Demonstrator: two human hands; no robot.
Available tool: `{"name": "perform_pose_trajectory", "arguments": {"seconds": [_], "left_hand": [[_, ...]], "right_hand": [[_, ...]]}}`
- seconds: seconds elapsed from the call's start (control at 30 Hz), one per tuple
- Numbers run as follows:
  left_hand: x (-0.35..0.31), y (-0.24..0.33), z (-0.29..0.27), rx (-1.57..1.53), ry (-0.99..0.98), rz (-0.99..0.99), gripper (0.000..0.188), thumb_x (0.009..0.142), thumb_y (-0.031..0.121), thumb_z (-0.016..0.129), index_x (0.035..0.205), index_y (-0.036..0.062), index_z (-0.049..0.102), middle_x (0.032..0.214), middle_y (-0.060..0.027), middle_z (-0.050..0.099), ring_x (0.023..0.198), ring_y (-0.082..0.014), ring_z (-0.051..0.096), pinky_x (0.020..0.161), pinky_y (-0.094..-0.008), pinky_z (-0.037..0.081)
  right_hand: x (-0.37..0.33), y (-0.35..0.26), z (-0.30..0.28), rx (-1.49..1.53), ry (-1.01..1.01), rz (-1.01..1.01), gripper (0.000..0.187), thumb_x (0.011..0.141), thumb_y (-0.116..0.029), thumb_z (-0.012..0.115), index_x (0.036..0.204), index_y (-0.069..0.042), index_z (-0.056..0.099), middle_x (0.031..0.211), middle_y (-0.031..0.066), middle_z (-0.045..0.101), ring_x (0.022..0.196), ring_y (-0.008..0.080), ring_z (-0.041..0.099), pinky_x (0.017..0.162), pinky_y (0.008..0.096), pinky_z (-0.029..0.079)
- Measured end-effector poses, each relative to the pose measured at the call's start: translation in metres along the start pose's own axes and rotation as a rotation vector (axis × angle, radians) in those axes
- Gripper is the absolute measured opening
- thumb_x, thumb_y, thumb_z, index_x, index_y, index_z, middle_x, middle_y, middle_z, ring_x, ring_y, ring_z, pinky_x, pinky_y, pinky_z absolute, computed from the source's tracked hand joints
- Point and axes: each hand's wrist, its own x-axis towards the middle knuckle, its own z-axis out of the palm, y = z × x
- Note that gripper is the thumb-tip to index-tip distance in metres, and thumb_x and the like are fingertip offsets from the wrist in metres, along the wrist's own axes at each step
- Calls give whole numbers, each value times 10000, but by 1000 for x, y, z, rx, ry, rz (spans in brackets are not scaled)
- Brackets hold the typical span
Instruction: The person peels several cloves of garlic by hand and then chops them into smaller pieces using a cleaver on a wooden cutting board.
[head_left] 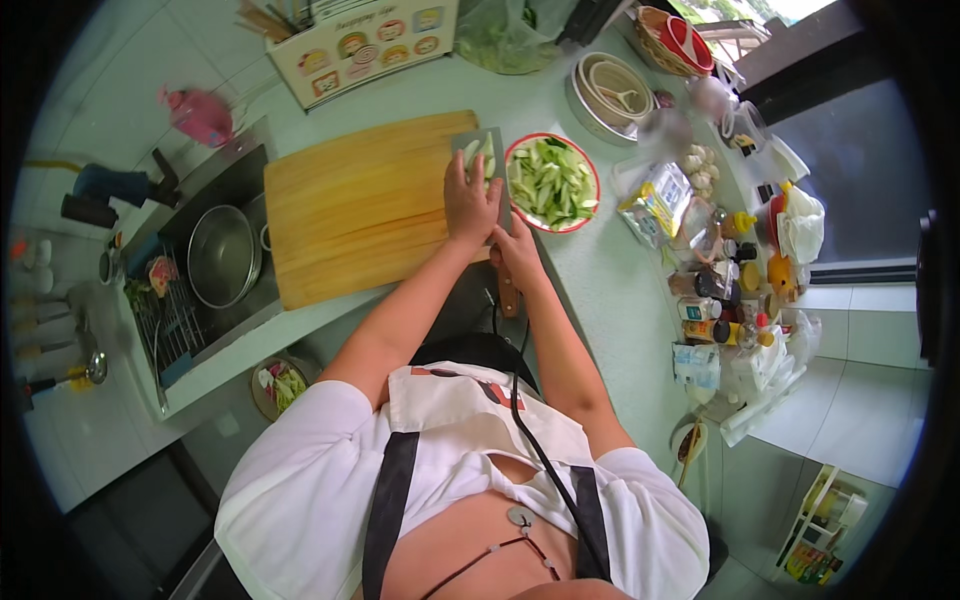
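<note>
My right hand [517,252] grips the brown wooden handle of a cleaver [501,180]. Its wide grey blade reaches over the right edge of a wooden cutting board [360,200], beside the bowl. On the blade lie pale green vegetable slices [483,150], and my left hand [470,203] is cupped over them, its fingers holding them against the metal. Just right of the blade stands a red-rimmed bowl [594,178] heaped with similar green slices [551,180]. The left palm hides part of the slices and of the blade.
Left of the board is a sink with a metal pot [222,257] and a drying rack [175,325]. A patterned utensil box [360,50] and a plastic bag of greens [508,38] stand behind. Nested bowls [610,95], garlic [698,170] and several seasoning bottles [705,308] line the right side.
</note>
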Motion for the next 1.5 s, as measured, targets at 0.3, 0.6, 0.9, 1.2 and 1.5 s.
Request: {"name": "perform_pose_trajectory", "arguments": {"seconds": [0.3,0.6,0.9,1.2,1.5], "left_hand": [[4,95,89,-66,-54,73,452,813,237,557,1242,139,453,1279,-229,360,1149,-390,372,961,-444,315],[19,103,127,-117,68,100,337,802,171,560,1121,111,472,1167,-189,428,1016,-362,448,862,-437,372],[35,102,132,-157,180,148,210,774,116,554,958,60,471,1052,-170,496,947,-361,483,821,-445,388],[32,85,134,-165,186,167,157,770,86,533,913,55,477,991,-138,521,939,-328,489,810,-441,383],[30,84,134,-41,81,241,144,782,141,535,904,71,503,997,-103,522,1010,-301,475,887,-437,354]], "right_hand": [[-9,-17,-114,-14,177,-77,88,869,-135,486,923,-75,450,611,-3,453,412,81,415,361,232,340],[12,-17,-153,-285,221,-166,138,855,-136,515,910,-24,457,574,48,491,417,121,464,374,278,374],[23,-10,-170,-490,290,-377,110,876,-123,501,944,-47,459,605,-4,464,419,62,420,364,230,343],[12,-11,-177,-425,360,-343,133,870,-99,497,985,-34,491,599,-12,454,418,54,416,362,217,337],[3,-17,-193,-637,499,-492,109,864,-103,522,943,-29,507,591,7,480,426,68,441,377,233,350]]}}
